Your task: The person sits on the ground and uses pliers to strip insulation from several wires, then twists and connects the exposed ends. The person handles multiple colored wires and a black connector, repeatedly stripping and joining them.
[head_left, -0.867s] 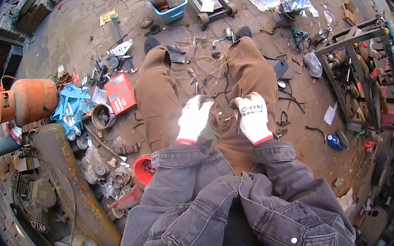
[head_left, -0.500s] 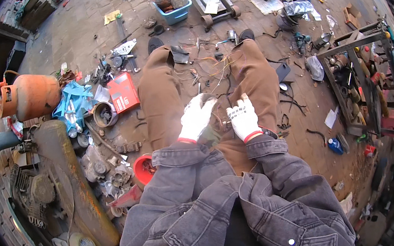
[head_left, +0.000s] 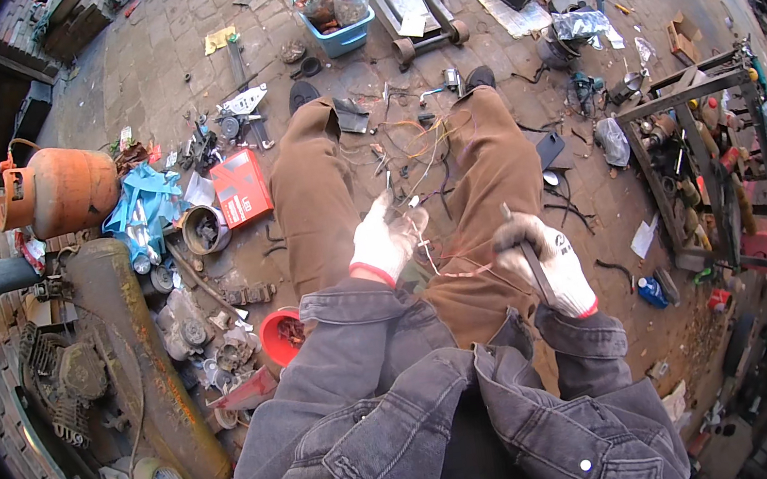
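Observation:
My left hand (head_left: 378,244), in a white glove with a red cuff, is above my left thigh. Its fingers are pinched on thin wires (head_left: 426,251), one with a small white end. A pinkish strand (head_left: 469,273) stretches from there across my lap to the other hand. My right hand (head_left: 559,266), gloved the same way and smudged dark, is closed round a slim dark tool (head_left: 535,267) beside my right thigh; its exact kind I cannot make out. Beyond both hands, loose yellow and orange wires (head_left: 433,139) lie between my legs.
On the left are a red box (head_left: 241,191), an orange gas cylinder (head_left: 75,190), a red bowl (head_left: 276,338) and metal parts. Ahead stands a blue tub (head_left: 346,41) beside a floor jack (head_left: 399,2). A metal frame (head_left: 689,113) is at right. A phone (head_left: 550,149) lies near my right leg.
My right hand has moved right and toward me, away from the left hand, and the dark tool now shows in it. The pinkish strand now stretches between them.

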